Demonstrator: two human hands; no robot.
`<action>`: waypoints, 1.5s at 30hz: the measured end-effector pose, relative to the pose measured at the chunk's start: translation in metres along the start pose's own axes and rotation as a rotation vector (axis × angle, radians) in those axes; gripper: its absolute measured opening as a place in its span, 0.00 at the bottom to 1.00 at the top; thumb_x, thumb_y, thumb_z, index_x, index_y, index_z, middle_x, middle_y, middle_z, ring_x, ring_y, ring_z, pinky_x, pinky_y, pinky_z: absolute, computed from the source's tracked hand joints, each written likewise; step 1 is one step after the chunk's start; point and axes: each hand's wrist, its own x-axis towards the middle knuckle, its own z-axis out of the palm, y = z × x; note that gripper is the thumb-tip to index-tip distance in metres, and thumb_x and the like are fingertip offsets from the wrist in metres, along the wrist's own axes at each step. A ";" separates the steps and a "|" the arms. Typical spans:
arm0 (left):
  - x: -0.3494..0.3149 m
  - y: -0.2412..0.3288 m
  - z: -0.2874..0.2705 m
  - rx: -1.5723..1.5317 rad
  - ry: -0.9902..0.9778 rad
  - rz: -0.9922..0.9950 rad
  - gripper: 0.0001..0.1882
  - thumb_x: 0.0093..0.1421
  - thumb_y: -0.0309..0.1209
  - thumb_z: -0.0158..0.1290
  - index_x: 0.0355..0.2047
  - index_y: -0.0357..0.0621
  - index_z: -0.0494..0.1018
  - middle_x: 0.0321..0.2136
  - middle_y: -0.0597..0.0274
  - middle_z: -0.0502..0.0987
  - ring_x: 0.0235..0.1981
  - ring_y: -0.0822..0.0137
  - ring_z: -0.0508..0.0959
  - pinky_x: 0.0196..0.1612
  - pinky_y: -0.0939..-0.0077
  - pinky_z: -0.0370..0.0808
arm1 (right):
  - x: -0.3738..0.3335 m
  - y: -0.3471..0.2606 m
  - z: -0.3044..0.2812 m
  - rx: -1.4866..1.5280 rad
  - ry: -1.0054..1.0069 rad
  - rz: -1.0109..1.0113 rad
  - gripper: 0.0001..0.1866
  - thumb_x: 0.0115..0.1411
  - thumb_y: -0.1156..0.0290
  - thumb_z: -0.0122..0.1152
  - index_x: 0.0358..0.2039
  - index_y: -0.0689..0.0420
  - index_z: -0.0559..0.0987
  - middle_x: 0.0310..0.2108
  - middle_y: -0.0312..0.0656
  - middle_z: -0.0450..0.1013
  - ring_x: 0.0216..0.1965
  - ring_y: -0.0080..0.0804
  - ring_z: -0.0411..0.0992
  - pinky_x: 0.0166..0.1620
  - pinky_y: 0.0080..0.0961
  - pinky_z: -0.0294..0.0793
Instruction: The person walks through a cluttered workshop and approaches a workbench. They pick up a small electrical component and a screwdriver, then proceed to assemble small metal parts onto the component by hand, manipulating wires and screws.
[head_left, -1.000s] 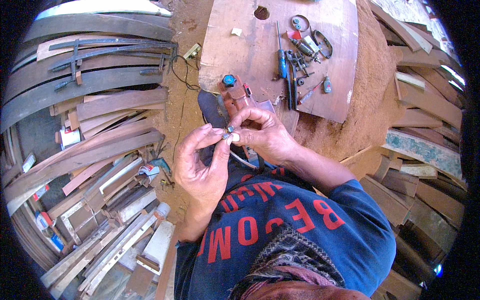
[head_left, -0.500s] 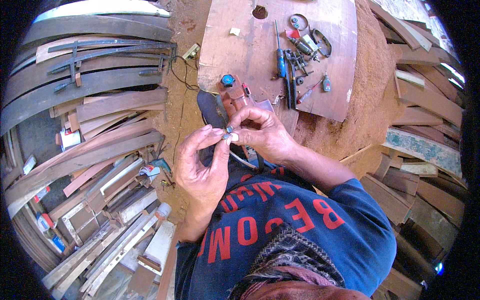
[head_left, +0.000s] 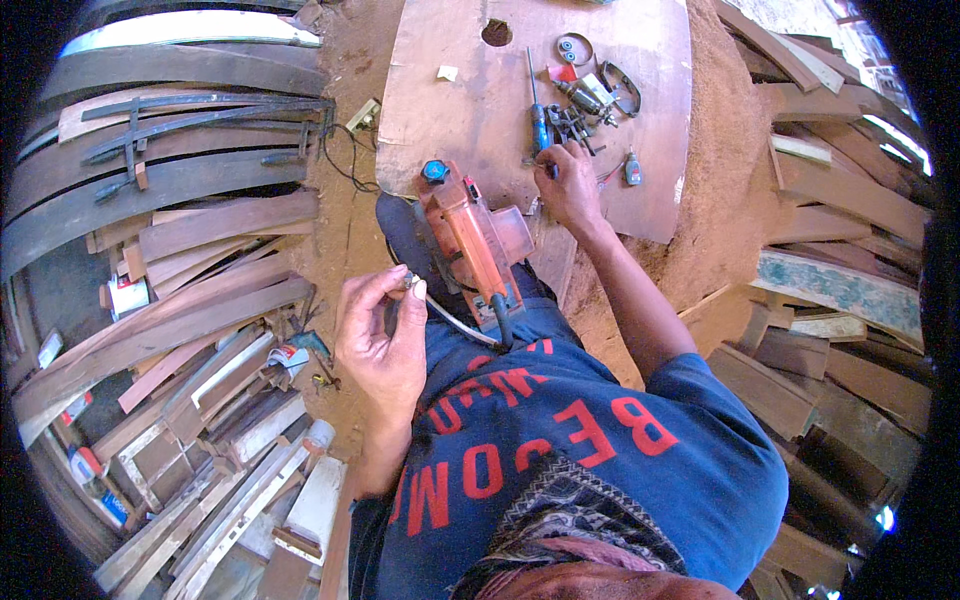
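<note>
My left hand (head_left: 382, 335) is raised over my lap, thumb and fingertips pinching a small dark piece with a metallic glint (head_left: 411, 281); it is too small to name. My right hand (head_left: 570, 186) reaches forward to the near part of the wooden board (head_left: 450, 120), fingers bent together beside the black tool parts (head_left: 568, 125). A dark bit shows at its fingertips, but what they hold is hidden. Between my arms, an orange-red electric hand planer (head_left: 470, 240) with a blue knob (head_left: 435, 172) rests across my legs. Just beyond my right hand lies a blue-handled screwdriver (head_left: 539, 125).
On the board are a belt loop (head_left: 622, 90), a loose tool part (head_left: 585, 97), a small bottle (head_left: 632, 170) and a round hole (head_left: 496, 33). Stacked planks (head_left: 220, 215) line the left, more boards (head_left: 840, 285) the right. Sawdust (head_left: 725, 150) is heaped beside the board.
My right hand has left the small piece and moved forward and right to the tools on the board. My left hand keeps its pinch, slightly lower and left. The planer is now uncovered.
</note>
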 end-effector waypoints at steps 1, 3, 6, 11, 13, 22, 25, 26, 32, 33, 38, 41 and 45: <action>-0.001 -0.002 0.000 -0.003 -0.007 -0.010 0.15 0.57 0.13 0.60 0.45 0.34 0.77 0.40 0.57 0.75 0.39 0.70 0.76 0.44 0.78 0.75 | -0.001 0.006 0.007 -0.035 0.004 -0.014 0.09 0.51 0.74 0.66 0.34 0.57 0.81 0.34 0.48 0.72 0.42 0.49 0.70 0.46 0.43 0.71; -0.001 -0.006 0.001 -0.012 -0.027 -0.027 0.15 0.57 0.13 0.60 0.45 0.34 0.77 0.40 0.57 0.75 0.39 0.71 0.76 0.43 0.79 0.75 | -0.002 0.009 0.019 -0.058 -0.016 -0.010 0.09 0.51 0.73 0.66 0.35 0.57 0.81 0.37 0.49 0.72 0.44 0.52 0.69 0.47 0.44 0.71; 0.000 -0.012 0.003 -0.084 -0.056 -0.100 0.14 0.58 0.13 0.59 0.45 0.34 0.77 0.41 0.59 0.75 0.40 0.71 0.76 0.43 0.80 0.75 | 0.002 0.006 0.032 -0.082 -0.046 0.028 0.11 0.52 0.72 0.66 0.37 0.57 0.82 0.39 0.49 0.72 0.46 0.53 0.69 0.49 0.44 0.71; 0.001 -0.021 0.007 -0.187 -0.036 -0.234 0.13 0.58 0.13 0.60 0.43 0.38 0.77 0.38 0.62 0.79 0.39 0.74 0.78 0.44 0.80 0.76 | -0.004 -0.005 0.024 0.093 -0.008 0.075 0.12 0.53 0.73 0.66 0.39 0.60 0.82 0.37 0.50 0.72 0.41 0.50 0.72 0.45 0.42 0.73; 0.001 -0.023 0.010 -0.229 -0.045 -0.270 0.13 0.58 0.14 0.60 0.42 0.38 0.77 0.37 0.62 0.81 0.38 0.74 0.79 0.44 0.80 0.76 | -0.011 -0.018 0.007 0.248 -0.021 0.077 0.12 0.54 0.75 0.65 0.40 0.60 0.81 0.35 0.47 0.73 0.38 0.44 0.73 0.43 0.37 0.74; 0.002 -0.028 0.034 -0.358 -0.133 -0.396 0.09 0.60 0.16 0.61 0.40 0.37 0.76 0.35 0.62 0.80 0.37 0.75 0.78 0.44 0.81 0.76 | -0.039 -0.127 -0.101 0.721 -0.433 -0.381 0.18 0.56 0.68 0.69 0.47 0.57 0.80 0.39 0.47 0.76 0.44 0.47 0.75 0.48 0.40 0.74; 0.005 -0.023 0.036 -0.341 -0.122 -0.421 0.09 0.59 0.18 0.62 0.39 0.39 0.76 0.35 0.64 0.80 0.37 0.75 0.77 0.44 0.80 0.75 | -0.044 -0.130 -0.096 0.623 -0.457 -0.326 0.17 0.57 0.69 0.68 0.47 0.56 0.81 0.40 0.47 0.76 0.46 0.49 0.75 0.49 0.40 0.74; 0.005 -0.023 0.036 -0.334 -0.120 -0.442 0.10 0.58 0.19 0.62 0.39 0.39 0.76 0.34 0.64 0.80 0.38 0.75 0.77 0.45 0.80 0.74 | -0.042 -0.129 -0.093 0.662 -0.413 -0.356 0.15 0.56 0.71 0.68 0.44 0.57 0.81 0.39 0.47 0.76 0.44 0.46 0.75 0.47 0.38 0.74; 0.003 -0.031 0.032 -0.371 -0.098 -0.435 0.11 0.59 0.19 0.61 0.41 0.39 0.76 0.36 0.59 0.81 0.36 0.69 0.82 0.40 0.77 0.78 | 0.015 -0.052 -0.068 0.616 -0.191 -0.050 0.10 0.55 0.74 0.70 0.38 0.61 0.82 0.35 0.44 0.79 0.39 0.37 0.77 0.44 0.33 0.76; 0.004 -0.029 0.031 -0.378 -0.087 -0.434 0.11 0.59 0.19 0.61 0.42 0.39 0.76 0.36 0.59 0.81 0.36 0.68 0.82 0.40 0.77 0.78 | 0.034 -0.024 -0.061 0.433 0.055 -0.004 0.11 0.54 0.74 0.70 0.38 0.61 0.83 0.36 0.45 0.79 0.39 0.36 0.77 0.44 0.32 0.76; 0.004 -0.027 0.025 -0.412 -0.098 -0.428 0.11 0.61 0.19 0.60 0.43 0.39 0.75 0.36 0.59 0.81 0.37 0.68 0.82 0.40 0.78 0.78 | 0.103 0.138 -0.053 -0.020 0.361 0.214 0.10 0.56 0.74 0.64 0.38 0.57 0.86 0.36 0.52 0.77 0.41 0.50 0.76 0.46 0.40 0.76; 0.003 -0.027 0.019 -0.399 -0.101 -0.440 0.11 0.61 0.20 0.60 0.44 0.39 0.74 0.35 0.59 0.80 0.38 0.69 0.81 0.43 0.77 0.77 | 0.122 0.166 -0.051 -0.154 0.271 0.151 0.10 0.55 0.73 0.62 0.37 0.56 0.87 0.35 0.56 0.77 0.42 0.56 0.75 0.47 0.44 0.76; 0.001 -0.033 0.015 -0.389 -0.088 -0.443 0.11 0.61 0.20 0.60 0.43 0.39 0.74 0.36 0.59 0.81 0.38 0.69 0.81 0.42 0.77 0.78 | 0.140 0.169 -0.050 -0.206 0.173 0.130 0.11 0.56 0.72 0.61 0.37 0.54 0.87 0.36 0.53 0.76 0.44 0.53 0.74 0.50 0.42 0.74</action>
